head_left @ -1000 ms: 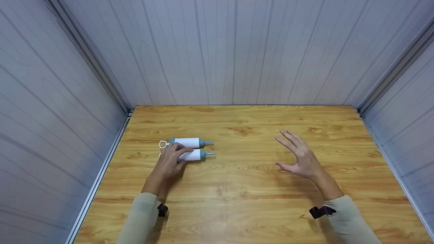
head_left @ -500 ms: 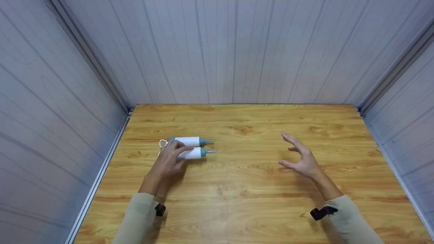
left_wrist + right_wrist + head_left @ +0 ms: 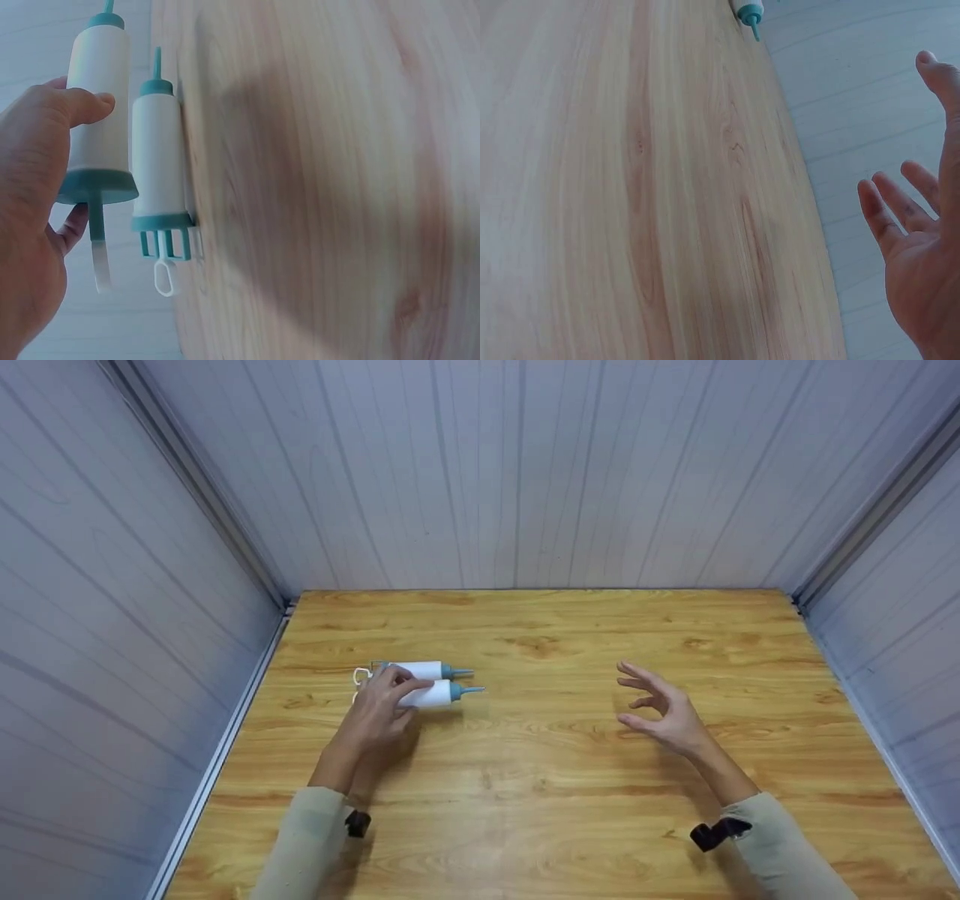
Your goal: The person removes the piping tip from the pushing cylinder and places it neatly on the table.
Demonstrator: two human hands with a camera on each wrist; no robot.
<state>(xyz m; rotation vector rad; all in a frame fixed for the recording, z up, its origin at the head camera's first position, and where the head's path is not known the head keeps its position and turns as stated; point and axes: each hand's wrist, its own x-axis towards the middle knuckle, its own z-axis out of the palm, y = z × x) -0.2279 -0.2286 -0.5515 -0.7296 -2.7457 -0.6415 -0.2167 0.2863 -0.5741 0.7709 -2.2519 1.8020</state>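
- Left hand (image 3: pixel 373 716): the fingers grasp the near syringe (image 3: pixel 430 694) around its white barrel, with the thumb laid along the side facing the left wrist camera.
- Near syringe: roughly level, its teal nozzle (image 3: pixel 472 689) directed to the person's right; in the left wrist view it is raised off the surface (image 3: pixel 525 780), with a teal flange (image 3: pixel 97 187) and a plunger rod (image 3: pixel 98 240) extending behind the palm.
- Far syringe (image 3: pixel 421 670): of like form (white barrel, teal ends), lying on the surface just beyond the near one and roughly parallel to it; its white loop handle (image 3: pixel 166 277) lies at the person's left end.
- Right hand (image 3: pixel 667 718): well apart from both syringes, held above the right part of the surface; the fingers are released, gently bent, with the thumb set apart from them.
- Setting: a wood-grained surface bordered by pale panelled walls (image 3: pixel 480 472); both forearms wear light sleeves (image 3: pixel 304 840) (a small black device (image 3: pixel 358 823) shows at each cuff).
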